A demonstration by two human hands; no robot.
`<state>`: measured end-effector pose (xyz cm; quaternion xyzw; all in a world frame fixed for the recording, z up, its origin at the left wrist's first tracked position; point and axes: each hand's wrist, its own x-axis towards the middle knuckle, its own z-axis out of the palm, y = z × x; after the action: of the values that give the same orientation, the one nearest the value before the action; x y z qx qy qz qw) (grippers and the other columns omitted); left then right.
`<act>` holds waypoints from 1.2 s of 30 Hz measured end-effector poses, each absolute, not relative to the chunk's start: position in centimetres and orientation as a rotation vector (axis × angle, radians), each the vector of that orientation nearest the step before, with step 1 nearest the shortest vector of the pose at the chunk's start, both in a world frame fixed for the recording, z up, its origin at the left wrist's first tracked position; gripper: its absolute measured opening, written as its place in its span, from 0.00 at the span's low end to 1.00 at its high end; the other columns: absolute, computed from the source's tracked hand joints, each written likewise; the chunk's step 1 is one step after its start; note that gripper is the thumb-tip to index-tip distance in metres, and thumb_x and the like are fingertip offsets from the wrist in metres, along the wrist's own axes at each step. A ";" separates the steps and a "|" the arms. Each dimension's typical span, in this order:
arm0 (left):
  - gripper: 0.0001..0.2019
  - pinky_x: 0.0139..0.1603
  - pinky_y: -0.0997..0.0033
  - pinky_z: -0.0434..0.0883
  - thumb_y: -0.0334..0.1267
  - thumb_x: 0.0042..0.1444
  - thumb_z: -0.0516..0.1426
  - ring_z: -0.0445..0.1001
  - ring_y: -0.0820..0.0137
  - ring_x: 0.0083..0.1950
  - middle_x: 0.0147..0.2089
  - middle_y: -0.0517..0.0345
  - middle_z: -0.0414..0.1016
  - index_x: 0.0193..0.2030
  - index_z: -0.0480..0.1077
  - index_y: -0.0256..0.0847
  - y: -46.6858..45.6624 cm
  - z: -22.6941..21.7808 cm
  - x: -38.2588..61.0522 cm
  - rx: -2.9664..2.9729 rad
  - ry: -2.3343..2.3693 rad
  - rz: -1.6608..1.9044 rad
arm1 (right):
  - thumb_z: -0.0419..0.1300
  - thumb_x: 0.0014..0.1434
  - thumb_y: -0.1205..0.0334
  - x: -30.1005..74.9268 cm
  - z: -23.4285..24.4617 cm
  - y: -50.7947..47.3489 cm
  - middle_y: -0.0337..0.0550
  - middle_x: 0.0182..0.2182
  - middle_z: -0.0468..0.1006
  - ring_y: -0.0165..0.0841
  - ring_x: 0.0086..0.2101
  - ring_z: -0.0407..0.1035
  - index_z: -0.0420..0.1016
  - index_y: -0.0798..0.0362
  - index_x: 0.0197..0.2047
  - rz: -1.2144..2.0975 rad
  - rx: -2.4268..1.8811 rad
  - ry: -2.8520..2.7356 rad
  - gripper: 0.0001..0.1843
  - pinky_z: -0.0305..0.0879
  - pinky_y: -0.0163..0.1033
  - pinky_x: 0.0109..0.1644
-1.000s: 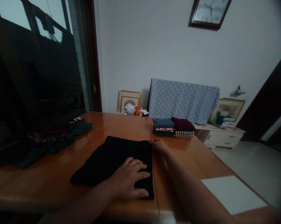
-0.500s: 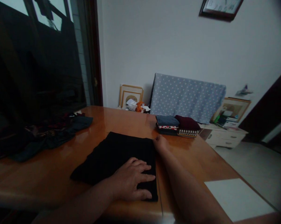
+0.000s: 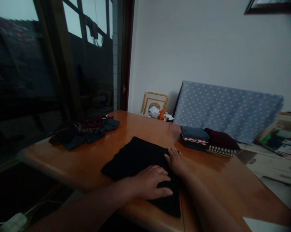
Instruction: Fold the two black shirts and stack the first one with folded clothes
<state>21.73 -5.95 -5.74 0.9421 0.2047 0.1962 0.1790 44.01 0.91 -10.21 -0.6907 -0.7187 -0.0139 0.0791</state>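
Observation:
A folded black garment lies flat on the wooden table in front of me; its exact kind cannot be made out. My left hand rests palm down on its near right part, fingers apart and thumb stretched out. At the garment's far right corner, my right hand lies with its fingers extended on the cloth edge. Neither hand grips the cloth. The hands cover part of its right side.
Two folded stacks stand at the back right: one topped with blue cloth, one with maroon cloth. A loose dark clothes pile lies at the left. Behind are a dotted blue cover and white drawers.
The view has swung left, so things appear further right. My right hand has gone from pinching the garment's far corner to lying with fingers extended; my left hand stays on the cloth.

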 end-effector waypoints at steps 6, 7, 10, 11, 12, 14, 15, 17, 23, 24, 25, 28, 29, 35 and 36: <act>0.22 0.63 0.59 0.65 0.47 0.69 0.45 0.70 0.61 0.61 0.59 0.46 0.73 0.58 0.71 0.39 -1.9 -5.5 20.8 2.678 0.925 0.677 | 0.38 0.70 0.45 44.4 -10.4 1.3 0.60 0.70 0.53 0.46 0.70 0.43 0.54 0.63 0.71 -0.103 -2.051 -2.106 0.37 0.41 0.51 0.71; 0.23 0.66 0.57 0.62 0.47 0.69 0.44 0.67 0.60 0.64 0.62 0.45 0.71 0.60 0.70 0.38 -1.1 -5.8 20.6 2.686 1.015 0.674 | 0.38 0.70 0.45 44.4 -10.7 1.3 0.60 0.70 0.53 0.46 0.70 0.44 0.54 0.64 0.71 -0.097 -2.039 -2.116 0.37 0.42 0.51 0.71; 0.29 0.71 0.53 0.53 0.52 0.68 0.45 0.57 0.56 0.71 0.70 0.40 0.61 0.66 0.63 0.34 0.7 -6.9 19.3 2.665 1.266 0.533 | 0.39 0.68 0.42 44.8 -12.3 1.7 0.63 0.70 0.53 0.50 0.69 0.44 0.54 0.66 0.71 -0.081 -2.036 -2.128 0.40 0.45 0.53 0.70; 0.32 0.72 0.52 0.51 0.55 0.67 0.44 0.54 0.56 0.73 0.72 0.39 0.57 0.68 0.60 0.34 1.1 -7.2 18.8 2.643 1.323 0.465 | 0.40 0.68 0.41 45.0 -12.9 2.0 0.64 0.70 0.52 0.51 0.70 0.43 0.53 0.66 0.71 -0.081 -2.034 -2.129 0.41 0.45 0.54 0.70; 0.36 0.72 0.52 0.50 0.59 0.66 0.43 0.51 0.55 0.74 0.73 0.39 0.54 0.70 0.57 0.33 1.5 -7.4 18.1 2.618 1.366 0.402 | 0.40 0.68 0.41 45.3 -13.4 2.2 0.64 0.70 0.52 0.51 0.70 0.43 0.53 0.66 0.71 -0.083 -2.030 -2.128 0.41 0.45 0.55 0.70; 0.40 0.73 0.52 0.47 0.64 0.64 0.40 0.45 0.56 0.76 0.75 0.40 0.49 0.72 0.53 0.34 2.0 -7.5 16.7 2.567 1.433 0.319 | 0.40 0.67 0.39 45.8 -14.4 2.7 0.63 0.70 0.50 0.52 0.70 0.42 0.52 0.65 0.71 -0.091 -2.015 -2.139 0.43 0.47 0.56 0.69; 0.42 0.73 0.51 0.46 0.65 0.63 0.38 0.43 0.56 0.76 0.76 0.41 0.46 0.73 0.51 0.35 2.3 -7.5 16.0 2.541 1.472 0.296 | 0.40 0.66 0.39 45.9 -14.7 2.9 0.63 0.70 0.50 0.53 0.70 0.42 0.52 0.65 0.71 -0.096 -2.008 -2.145 0.43 0.48 0.57 0.69; 0.44 0.73 0.48 0.45 0.68 0.62 0.37 0.42 0.55 0.76 0.76 0.41 0.45 0.73 0.50 0.35 3.0 -7.5 14.7 2.469 1.594 0.271 | 0.39 0.66 0.39 46.2 -15.1 3.0 0.62 0.71 0.50 0.52 0.70 0.42 0.51 0.65 0.71 -0.104 -1.997 -2.163 0.44 0.48 0.57 0.69; 0.34 0.67 0.44 0.55 0.63 0.63 0.40 0.61 0.50 0.68 0.66 0.41 0.67 0.58 0.70 0.40 6.0 -6.6 11.5 2.161 1.955 0.421 | 0.40 0.65 0.39 45.9 -14.8 3.0 0.62 0.70 0.52 0.51 0.70 0.43 0.54 0.65 0.71 -0.169 -2.002 -2.137 0.43 0.48 0.57 0.69; 0.32 0.65 0.46 0.57 0.61 0.64 0.41 0.64 0.50 0.66 0.62 0.41 0.71 0.54 0.72 0.40 6.6 -6.3 11.2 2.128 1.972 0.473 | 0.41 0.64 0.39 45.9 -14.6 3.1 0.61 0.70 0.53 0.51 0.70 0.43 0.55 0.64 0.70 -0.187 -1.992 -2.134 0.43 0.47 0.57 0.70; 0.29 0.63 0.49 0.60 0.59 0.64 0.42 0.67 0.51 0.63 0.59 0.42 0.74 0.50 0.74 0.40 7.2 -6.1 11.0 2.100 1.981 0.518 | 0.42 0.64 0.38 45.9 -14.5 3.4 0.61 0.70 0.54 0.50 0.69 0.44 0.56 0.64 0.70 -0.202 -1.976 -2.135 0.43 0.47 0.56 0.70; 0.22 0.52 0.59 0.69 0.52 0.64 0.46 0.75 0.55 0.52 0.47 0.44 0.79 0.40 0.76 0.39 8.9 -5.4 10.9 2.022 1.970 0.597 | 0.42 0.64 0.39 45.9 -14.3 4.0 0.59 0.69 0.56 0.49 0.69 0.46 0.59 0.62 0.69 -0.201 -1.953 -2.137 0.41 0.46 0.54 0.71; 0.20 0.46 0.62 0.70 0.50 0.63 0.49 0.77 0.58 0.46 0.43 0.46 0.79 0.38 0.76 0.39 9.5 -5.4 11.0 1.985 1.956 0.616 | 0.41 0.65 0.40 45.9 -14.2 4.0 0.59 0.69 0.56 0.48 0.69 0.47 0.60 0.62 0.68 -0.185 -1.962 -2.131 0.41 0.47 0.54 0.71; 0.13 0.26 0.71 0.63 0.43 0.61 0.53 0.73 0.67 0.27 0.27 0.54 0.74 0.36 0.74 0.37 12.1 -6.2 12.1 1.775 1.864 0.672 | 0.41 0.66 0.41 45.2 -13.5 2.7 0.60 0.68 0.57 0.50 0.69 0.48 0.58 0.64 0.69 -0.044 -1.999 -2.140 0.40 0.48 0.54 0.70; 0.12 0.25 0.71 0.62 0.41 0.62 0.53 0.71 0.68 0.26 0.27 0.55 0.73 0.36 0.74 0.37 12.5 -6.3 12.3 1.755 1.851 0.673 | 0.41 0.67 0.41 45.1 -13.3 2.6 0.60 0.68 0.57 0.50 0.69 0.48 0.57 0.64 0.69 -0.030 -2.003 -2.141 0.40 0.48 0.54 0.70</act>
<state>12.26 12.47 -6.32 0.6443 0.6796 0.2470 0.2489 45.14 2.59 -13.30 -0.6794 -0.7262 -0.0103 0.1043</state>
